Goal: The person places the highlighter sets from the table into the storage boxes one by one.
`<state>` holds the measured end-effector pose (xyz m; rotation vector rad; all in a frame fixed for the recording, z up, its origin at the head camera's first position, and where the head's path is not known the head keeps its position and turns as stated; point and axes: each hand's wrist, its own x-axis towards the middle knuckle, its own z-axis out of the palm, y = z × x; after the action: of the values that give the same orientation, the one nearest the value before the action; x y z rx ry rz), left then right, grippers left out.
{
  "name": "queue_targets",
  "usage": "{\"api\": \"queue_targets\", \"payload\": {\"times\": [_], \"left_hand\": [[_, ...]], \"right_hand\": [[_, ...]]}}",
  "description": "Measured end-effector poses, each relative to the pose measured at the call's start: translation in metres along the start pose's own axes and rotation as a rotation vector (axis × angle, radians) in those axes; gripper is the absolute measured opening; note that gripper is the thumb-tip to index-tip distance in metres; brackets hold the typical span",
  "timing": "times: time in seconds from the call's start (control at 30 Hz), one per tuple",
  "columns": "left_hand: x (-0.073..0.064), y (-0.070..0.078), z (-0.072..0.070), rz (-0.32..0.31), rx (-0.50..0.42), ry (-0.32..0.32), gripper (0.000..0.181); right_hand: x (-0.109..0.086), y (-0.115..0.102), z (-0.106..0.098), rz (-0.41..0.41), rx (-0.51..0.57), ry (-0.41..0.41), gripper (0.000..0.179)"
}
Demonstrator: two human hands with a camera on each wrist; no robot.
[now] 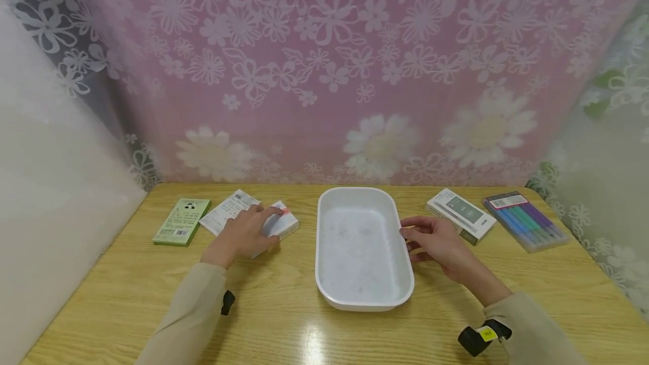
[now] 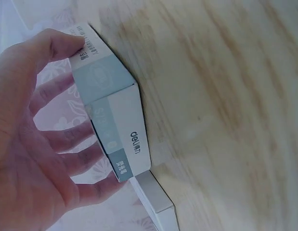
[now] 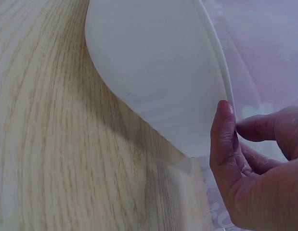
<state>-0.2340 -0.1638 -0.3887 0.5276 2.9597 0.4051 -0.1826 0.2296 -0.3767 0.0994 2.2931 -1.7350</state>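
Observation:
A white, shallow, rounded rectangular plastic tray (image 1: pixel 362 252) stands on the table. My right hand (image 1: pixel 436 244) pinches its right rim. Up close in the right wrist view, a fingertip lies on the outer wall of the tray (image 3: pixel 153 72) and other fingers are at the rim. To the left, my left hand (image 1: pixel 248 232) spreads over a small white box (image 1: pixel 288 225). In the left wrist view, the thumb presses one end of this deli box (image 2: pixel 124 130) while the fingers curl along its far side. A flat white pack (image 1: pixel 230 211) lies partly beneath the hand.
A green pack (image 1: pixel 182 221) lies at the far left of the wooden table (image 1: pixel 274 320). Right of the tray are a white box with a dark grey panel (image 1: pixel 461 214) and a clear case of coloured pens (image 1: pixel 525 221). A floral curtain (image 1: pixel 314 72) hangs behind.

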Motion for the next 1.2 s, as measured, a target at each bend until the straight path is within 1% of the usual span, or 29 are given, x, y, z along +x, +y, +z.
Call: {"api": "queue_targets", "payload": {"times": [0.13,0.23,0.47,0.57,0.83,1.0,1.2], "left_hand": [[-0.002,-0.001,0.002,0.017,-0.001,0.018,0.057],[-0.005,-0.003,0.003,0.038,-0.004,0.048,0.056],[-0.012,-0.004,-0.001,0.086,-0.025,0.161,0.054],[-0.015,-0.002,-0.003,0.102,-0.038,0.19,0.053],[-0.021,0.004,-0.009,0.129,-0.043,0.219,0.052],[-0.027,0.01,-0.014,0.138,-0.034,0.238,0.053],[-0.032,0.019,-0.018,0.174,-0.018,0.277,0.055]], "right_hand": [[0.001,0.001,0.0,-0.005,0.001,-0.003,0.048],[0.002,0.002,0.0,-0.007,-0.002,-0.004,0.049],[0.005,0.003,0.0,-0.006,0.012,-0.002,0.051],[0.005,0.004,-0.001,-0.004,0.015,-0.007,0.052],[0.006,0.005,-0.002,-0.012,0.012,-0.026,0.051],[0.006,0.004,-0.002,-0.017,0.018,-0.034,0.051],[0.006,0.005,-0.002,-0.008,0.02,-0.024,0.051]]}}
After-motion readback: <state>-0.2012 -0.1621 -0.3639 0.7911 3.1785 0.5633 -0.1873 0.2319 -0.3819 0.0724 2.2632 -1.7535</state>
